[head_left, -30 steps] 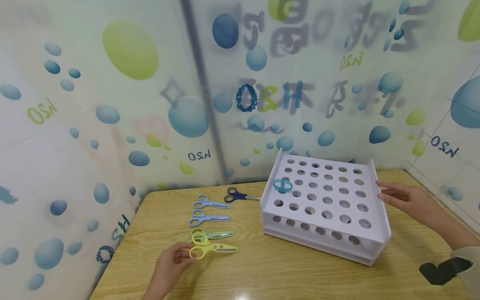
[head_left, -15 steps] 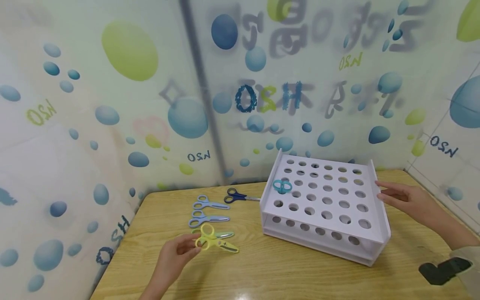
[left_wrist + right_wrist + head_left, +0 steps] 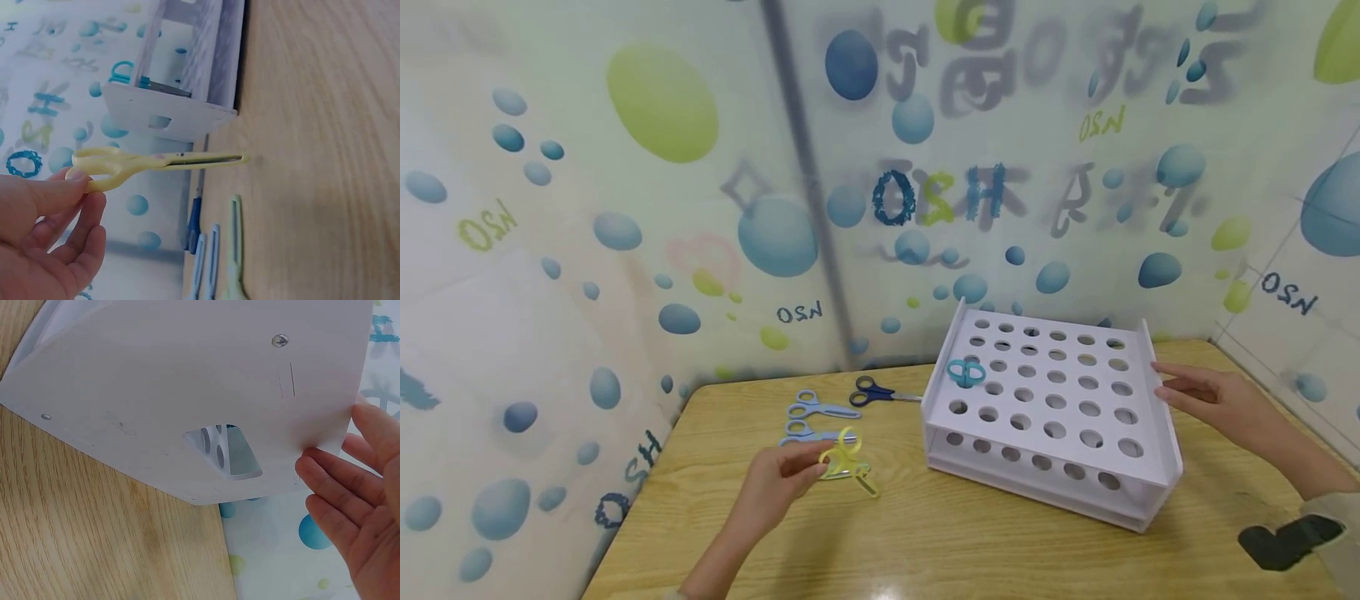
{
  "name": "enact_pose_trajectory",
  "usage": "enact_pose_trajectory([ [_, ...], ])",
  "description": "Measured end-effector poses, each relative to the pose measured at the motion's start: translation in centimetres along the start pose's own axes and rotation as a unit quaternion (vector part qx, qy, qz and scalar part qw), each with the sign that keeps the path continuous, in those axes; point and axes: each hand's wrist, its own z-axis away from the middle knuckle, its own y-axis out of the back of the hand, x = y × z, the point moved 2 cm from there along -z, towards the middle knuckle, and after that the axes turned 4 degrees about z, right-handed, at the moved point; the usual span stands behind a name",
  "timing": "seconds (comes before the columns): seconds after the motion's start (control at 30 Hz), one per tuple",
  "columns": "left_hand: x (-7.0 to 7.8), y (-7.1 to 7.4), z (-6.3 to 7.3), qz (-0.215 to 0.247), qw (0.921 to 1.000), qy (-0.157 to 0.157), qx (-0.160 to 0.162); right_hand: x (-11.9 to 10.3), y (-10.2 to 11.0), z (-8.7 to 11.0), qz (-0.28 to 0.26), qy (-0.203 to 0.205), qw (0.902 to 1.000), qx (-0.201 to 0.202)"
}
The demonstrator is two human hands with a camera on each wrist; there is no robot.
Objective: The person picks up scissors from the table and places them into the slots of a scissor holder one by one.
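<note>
Between thumb and fingers my left hand [image 3: 778, 487] pinches a pair of yellow scissors [image 3: 119, 164] by a handle loop. In the left wrist view their blades point away from the hand, above the wooden table. In the head view they overlap a pair of green scissors [image 3: 235, 250] lying below. My right hand [image 3: 1225, 404] rests its fingertips on the outer right side of a white rack [image 3: 1037, 375] with rows of round holes. A pair of teal-handled scissors [image 3: 966, 372] stands in one of the rack's left holes, blades down.
Two pairs of light blue scissors, the far one [image 3: 820, 408] and the near one [image 3: 820, 435], lie left of the rack on the wooden table [image 3: 925, 533]. Dark blue scissors [image 3: 876, 392] lie behind them, tips by the rack. A patterned wall [image 3: 722, 208] rises behind.
My left hand has lifted the yellow scissors off the table and moved them right and away from me, their blades tilting down. The right hand and the rack have stayed put.
</note>
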Motion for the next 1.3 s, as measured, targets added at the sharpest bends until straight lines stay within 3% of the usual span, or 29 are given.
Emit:
enact_pose_trajectory([
  [0.37,3.4,-0.2,-2.7,-0.023,0.9943,-0.081,-0.065,0.3,0.0,0.1,-0.004,-0.003,1.0,-0.001],
  [0.7,6.7,-1.0,-4.7,-0.035,0.9907,-0.077,-0.106,0.1,0.1,0.1,0.0,-0.005,1.0,-0.004],
  [0.9,8.4,-1.7,-5.8,-0.047,0.9851,-0.106,-0.127,0.0,0.0,0.2,0.0,-0.011,0.9999,-0.008],
  [1.3,10.6,-3.1,-8.2,-0.032,0.9838,-0.129,-0.12,0.0,-0.1,0.2,0.003,-0.012,0.9999,-0.006],
])
